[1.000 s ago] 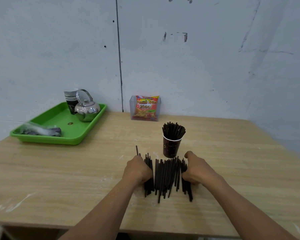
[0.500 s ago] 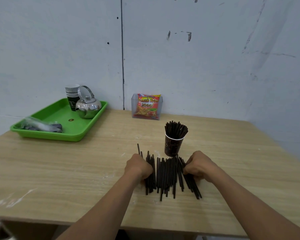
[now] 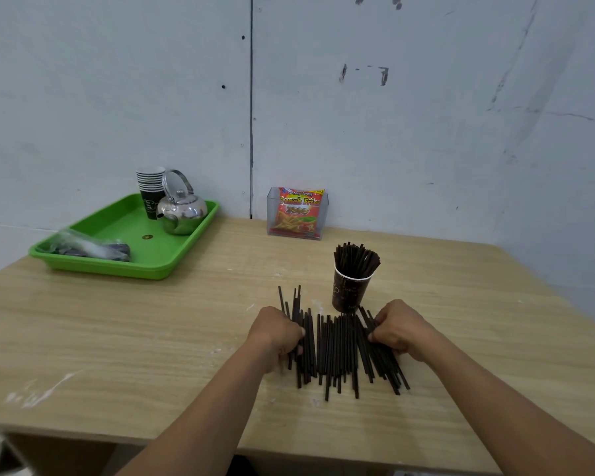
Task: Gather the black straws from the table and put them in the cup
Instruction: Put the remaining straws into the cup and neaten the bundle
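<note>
Several black straws (image 3: 337, 348) lie side by side on the wooden table (image 3: 117, 338), in a loose row pointing away from me. My left hand (image 3: 277, 333) grips the straws at the row's left end with curled fingers. At the right end my right hand (image 3: 401, 329) curls over the straws there. Just behind the row stands a dark paper cup (image 3: 351, 292), upright, with a bunch of black straws (image 3: 356, 259) sticking out of its top.
A green tray (image 3: 124, 266) sits at the far left, holding a steel teapot (image 3: 181, 209), a stack of paper cups (image 3: 151, 188) and a plastic bag (image 3: 86, 247). A clear holder with a snack packet (image 3: 298, 213) stands against the wall.
Both hands have stayed at the ends of the row. The straws on the right have fanned out, slanting more to the right; the view has shifted slightly.
</note>
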